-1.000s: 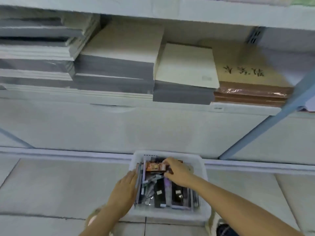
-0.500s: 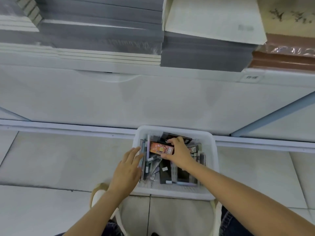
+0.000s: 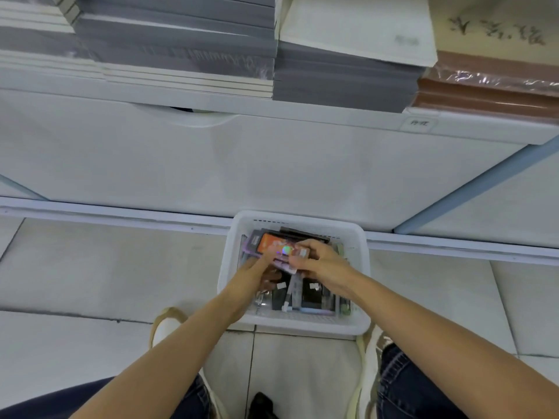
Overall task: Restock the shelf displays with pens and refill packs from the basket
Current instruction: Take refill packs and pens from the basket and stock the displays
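Observation:
A white plastic basket [image 3: 361, 267] stands on the floor against the shelf base, filled with several dark pen and refill packs [image 3: 311, 293]. Above its far half I hold a small stack of packs topped by an orange pack [image 3: 270, 242]. My right hand [image 3: 320, 261] grips the stack's right end. My left hand [image 3: 254, 276] reaches in from the left, its fingers touching the stack's underside and front edge. Lower packs in the stack look purple and are partly hidden by my fingers.
The bottom shelf [image 3: 272, 113] above carries stacks of grey paper pads [image 3: 341, 77] and a brown wrapped pack [image 3: 490, 92] at the right. A blue upright [image 3: 484, 182] slants at the right. My shoes [image 3: 165, 328] and knees flank the basket on the tiled floor.
The view tilted down and closer. My left hand moved from the basket's left rim in under the packs. My right hand lifted the orange pack with others slightly.

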A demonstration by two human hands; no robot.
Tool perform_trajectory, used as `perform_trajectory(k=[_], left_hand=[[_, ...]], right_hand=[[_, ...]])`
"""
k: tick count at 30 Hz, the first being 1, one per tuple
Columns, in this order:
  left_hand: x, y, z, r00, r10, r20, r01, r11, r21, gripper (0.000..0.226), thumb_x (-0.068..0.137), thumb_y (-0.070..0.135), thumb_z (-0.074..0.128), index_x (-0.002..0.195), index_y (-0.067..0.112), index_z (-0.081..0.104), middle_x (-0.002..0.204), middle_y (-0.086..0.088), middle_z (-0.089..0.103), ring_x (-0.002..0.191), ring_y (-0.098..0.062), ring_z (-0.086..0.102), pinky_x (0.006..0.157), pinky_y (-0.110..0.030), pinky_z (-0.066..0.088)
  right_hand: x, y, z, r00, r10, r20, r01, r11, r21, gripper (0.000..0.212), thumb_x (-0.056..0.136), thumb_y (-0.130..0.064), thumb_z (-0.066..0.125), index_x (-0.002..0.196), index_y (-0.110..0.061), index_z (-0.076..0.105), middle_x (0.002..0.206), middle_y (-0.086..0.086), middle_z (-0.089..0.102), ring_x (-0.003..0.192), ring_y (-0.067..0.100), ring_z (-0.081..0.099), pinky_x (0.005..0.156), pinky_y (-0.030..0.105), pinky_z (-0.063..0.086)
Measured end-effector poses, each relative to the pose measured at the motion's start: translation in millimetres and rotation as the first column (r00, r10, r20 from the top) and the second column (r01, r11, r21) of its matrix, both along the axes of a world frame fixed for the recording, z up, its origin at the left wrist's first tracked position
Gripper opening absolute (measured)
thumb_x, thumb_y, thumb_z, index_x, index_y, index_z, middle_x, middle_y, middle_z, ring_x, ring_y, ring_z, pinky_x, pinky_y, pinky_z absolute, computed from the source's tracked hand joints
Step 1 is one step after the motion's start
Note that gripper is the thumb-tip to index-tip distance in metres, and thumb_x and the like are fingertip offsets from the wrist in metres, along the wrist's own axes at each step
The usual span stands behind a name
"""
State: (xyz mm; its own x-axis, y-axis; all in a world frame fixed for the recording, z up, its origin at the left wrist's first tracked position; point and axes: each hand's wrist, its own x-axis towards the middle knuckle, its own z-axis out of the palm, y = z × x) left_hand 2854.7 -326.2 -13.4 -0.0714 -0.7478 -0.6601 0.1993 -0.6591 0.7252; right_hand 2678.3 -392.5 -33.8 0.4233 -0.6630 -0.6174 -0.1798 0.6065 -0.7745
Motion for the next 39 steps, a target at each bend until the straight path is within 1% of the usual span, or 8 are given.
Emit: perform_trajectory(k=[3, 5, 11, 15, 23, 29, 32, 39], left_hand=[[-7.6, -4.7, 0.6, 0.869, 0.407, -0.282, -0.407, 0.911, 0.062, 0.038, 0.095, 0.025, 0.053, 0.125, 0.001, 0.056, 0.111, -0.018, 0.068, 0.093, -0.031, 0.069, 0.070, -0.042, 0.059], [-1.3, -3.5, -1.3, 0.819, 0.487, -0.304, -0.497, 0.866, 0.047, 0.021, 0.097, 0.016, 0.052, 0.114, 0.007, 0.061, 0.099, -0.017, 0.071, 0.081, -0.033, 0.071, 0.061, -0.044, 0.060], [48.7, 7.5, -17.4, 0.864, 0.503, 0.011, -0.501, 0.862, -0.083, 0.009, 0.095, 0.017, 0.059, 0.091, 0.009, 0.058, 0.073, -0.012, 0.066, 0.052, -0.022, 0.064, 0.051, -0.033, 0.056], [64.1, 14.5, -29.7, 0.872, 0.473, 0.127, -0.468, 0.881, -0.073, 0.011, 0.095, 0.019, 0.059, 0.095, 0.008, 0.059, 0.077, -0.014, 0.065, 0.053, -0.021, 0.061, 0.062, -0.036, 0.054], [67.3, 12.8, -27.1, 0.919, 0.371, 0.137, -0.362, 0.928, -0.084, 0.011, 0.092, 0.019, 0.063, 0.098, 0.009, 0.060, 0.077, -0.011, 0.067, 0.059, -0.024, 0.063, 0.063, -0.034, 0.056], [68.3, 16.9, -27.9, 0.927, 0.354, 0.124, -0.347, 0.935, -0.073, 0.015, 0.091, 0.018, 0.064, 0.102, 0.008, 0.059, 0.077, -0.009, 0.069, 0.060, -0.021, 0.064, 0.060, -0.031, 0.057], [67.9, 16.8, -26.9, 0.925, 0.359, 0.123, -0.353, 0.933, -0.066, 0.017, 0.091, 0.018, 0.065, 0.102, 0.008, 0.059, 0.078, -0.010, 0.068, 0.059, -0.020, 0.064, 0.060, -0.031, 0.057], [67.5, 16.7, -27.1, 0.929, 0.345, 0.136, -0.343, 0.939, -0.037, 0.026, 0.090, 0.018, 0.066, 0.109, 0.004, 0.057, 0.081, -0.011, 0.068, 0.060, -0.020, 0.064, 0.060, -0.030, 0.058]], right_hand=[[15.4, 15.5, 3.1, 0.989, 0.140, 0.042, -0.141, 0.990, 0.007, 0.039, 0.081, -0.017, 0.077, 0.113, -0.016, 0.055, 0.110, 0.009, 0.066, 0.088, 0.015, 0.068, 0.070, 0.024, 0.055], [25.6, 19.3, 5.7, 0.978, 0.199, 0.062, -0.198, 0.980, -0.031, 0.028, 0.085, -0.021, 0.073, 0.109, -0.018, 0.060, 0.103, 0.003, 0.068, 0.084, 0.010, 0.068, 0.069, 0.021, 0.054], [37.1, 1.1, -11.9, 0.897, -0.013, -0.442, -0.248, 0.813, -0.527, 0.037, 0.092, -0.024, 0.063, 0.127, -0.012, 0.055, 0.122, 0.001, 0.057, 0.107, 0.012, 0.057, 0.096, 0.032, 0.049], [48.2, -2.9, -36.0, 0.721, 0.187, -0.667, -0.578, 0.693, -0.431, 0.043, 0.090, -0.028, 0.066, 0.129, -0.013, 0.053, 0.129, 0.002, 0.040, 0.105, 0.014, 0.053, 0.093, 0.028, 0.048], [45.1, -10.6, -45.3, 0.662, 0.232, -0.713, -0.649, 0.653, -0.390, 0.020, 0.082, -0.024, 0.071, 0.098, -0.019, 0.058, 0.107, -0.002, 0.046, 0.086, 0.013, 0.053, 0.075, 0.027, 0.047], [44.9, -16.4, -43.2, 0.603, 0.239, -0.761, -0.744, 0.513, -0.428, 0.071, 0.083, -0.046, 0.067, 0.141, -0.017, 0.040, 0.140, 0.004, 0.046, 0.126, 0.023, 0.042, 0.098, 0.035, 0.040], [59.3, -12.6, -49.7, 0.435, 0.299, -0.849, -0.850, 0.448, -0.277, 0.089, 0.083, -0.051, 0.067, 0.151, -0.015, 0.023, 0.149, 0.009, 0.036, 0.134, 0.026, 0.035, 0.107, 0.040, 0.034], [53.1, -7.0, -57.8, 0.340, 0.252, -0.906, -0.905, 0.349, -0.242, 0.060, 0.085, -0.044, 0.066, 0.132, -0.011, 0.046, 0.130, 0.007, 0.047, 0.119, 0.024, 0.042, 0.098, 0.035, 0.038]])
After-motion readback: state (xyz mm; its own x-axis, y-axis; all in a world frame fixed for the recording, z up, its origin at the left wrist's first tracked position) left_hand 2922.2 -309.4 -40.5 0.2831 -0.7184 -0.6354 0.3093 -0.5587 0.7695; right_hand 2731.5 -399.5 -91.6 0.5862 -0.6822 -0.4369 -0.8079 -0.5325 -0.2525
